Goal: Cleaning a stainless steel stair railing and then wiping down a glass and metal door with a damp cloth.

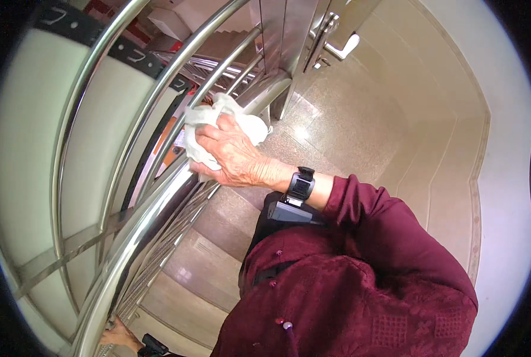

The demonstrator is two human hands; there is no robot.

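Observation:
My right hand [227, 152], with a black device on its wrist, is closed on a crumpled white cloth [250, 128] and presses it against the upper part of the thick steel handrail [129, 250]. Its fingertips are partly buried in the cloth. At the lower left my left hand [118, 334] grips the railing lower down, its fingers partly hidden by the rail. A dark strap or device sits on that wrist too.
Curved steel bars [99, 71] and pale panels [22, 149] line the left. Stone steps [188, 262] descend beside the handrail. A speckled landing [331, 131] lies ahead, with a door handle [343, 49] at the top and a beige tiled wall [438, 149] on the right.

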